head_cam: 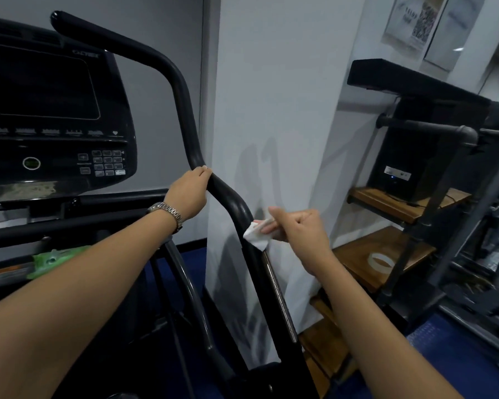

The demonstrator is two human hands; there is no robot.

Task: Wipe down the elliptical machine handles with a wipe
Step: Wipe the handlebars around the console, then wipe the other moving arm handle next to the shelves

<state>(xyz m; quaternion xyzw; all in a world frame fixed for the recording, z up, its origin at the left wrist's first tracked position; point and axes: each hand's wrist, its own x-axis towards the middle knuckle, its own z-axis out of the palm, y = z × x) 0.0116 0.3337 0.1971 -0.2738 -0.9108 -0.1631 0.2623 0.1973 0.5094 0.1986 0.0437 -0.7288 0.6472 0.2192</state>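
The elliptical's long black right handle (185, 105) curves from the upper left down to the bottom centre. My left hand (189, 191), with a metal watch on its wrist, grips the handle at its bend. Just below, my right hand (297, 226) pinches a small white wipe (255, 237) and holds it against the right side of the handle's lower black grip. Below the wipe the handle turns into a bare metal bar (280, 295).
The black console (52, 116) with a dark screen and keypad fills the left. A green wipe packet (52, 259) lies on the machine's tray. A white pillar (271, 125) stands right behind the handle. A wooden shelf rack (409, 205) with a black box stands at right.
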